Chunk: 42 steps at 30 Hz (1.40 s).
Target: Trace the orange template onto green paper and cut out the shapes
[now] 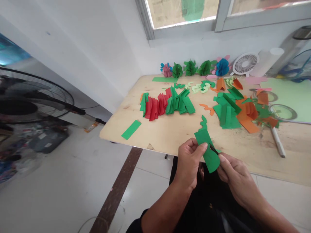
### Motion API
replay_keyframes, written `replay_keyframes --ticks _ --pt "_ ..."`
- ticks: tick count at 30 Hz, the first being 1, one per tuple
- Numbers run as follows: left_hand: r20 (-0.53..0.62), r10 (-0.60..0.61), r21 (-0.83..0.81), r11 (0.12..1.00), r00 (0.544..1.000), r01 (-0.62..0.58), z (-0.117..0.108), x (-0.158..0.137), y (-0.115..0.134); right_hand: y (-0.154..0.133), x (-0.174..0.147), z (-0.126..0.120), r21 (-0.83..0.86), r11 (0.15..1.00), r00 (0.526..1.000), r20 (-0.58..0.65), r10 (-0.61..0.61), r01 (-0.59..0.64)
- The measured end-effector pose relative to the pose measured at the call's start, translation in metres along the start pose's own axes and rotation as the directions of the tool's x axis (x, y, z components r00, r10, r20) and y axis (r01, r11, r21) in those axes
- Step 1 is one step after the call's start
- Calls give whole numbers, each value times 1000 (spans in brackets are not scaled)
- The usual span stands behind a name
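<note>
My left hand [190,158] pinches a green paper piece [209,158] between thumb and fingers, over the table's front edge. The lower end of that piece is rounded and its upper end is straight. My right hand [233,170] grips a pair of scissors [213,149]; their dark blades lie against the right side of the green paper, and the handles are hidden in the fingers. Just beyond the paper lies a wavy green cutout [203,122]. A loose green strip [131,129] rests to the left on the table.
Red folded papers [155,105] and green folded papers [178,102] stand mid-table. Green and orange scraps [227,111], a tape roll [283,112] and a white pen [278,142] lie right. Paper figures [190,68] and a small fan [246,64] line the wall. A large fan [31,97] stands left.
</note>
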<state>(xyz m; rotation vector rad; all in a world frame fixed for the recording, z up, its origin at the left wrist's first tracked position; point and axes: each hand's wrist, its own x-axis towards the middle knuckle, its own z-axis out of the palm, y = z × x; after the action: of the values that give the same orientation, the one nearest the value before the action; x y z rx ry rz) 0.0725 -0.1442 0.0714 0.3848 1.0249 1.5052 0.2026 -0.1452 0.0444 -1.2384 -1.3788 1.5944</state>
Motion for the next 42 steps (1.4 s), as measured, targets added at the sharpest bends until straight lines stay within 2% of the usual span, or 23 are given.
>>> replay_keyframes --ticks 10,29,42 --pt "30 -13 81 997 999 10 -3 3 4 -2 1 -2 -12 1000 1000 9 6 -6" --pt "30 -59 82 995 998 56 -6 4 0 -3 2 0 -78 997 1000 2 -7 7" --pt "21 -74 72 995 997 73 -4 5 -2 0 2 -1 -51 999 1000 -6 8 -8"
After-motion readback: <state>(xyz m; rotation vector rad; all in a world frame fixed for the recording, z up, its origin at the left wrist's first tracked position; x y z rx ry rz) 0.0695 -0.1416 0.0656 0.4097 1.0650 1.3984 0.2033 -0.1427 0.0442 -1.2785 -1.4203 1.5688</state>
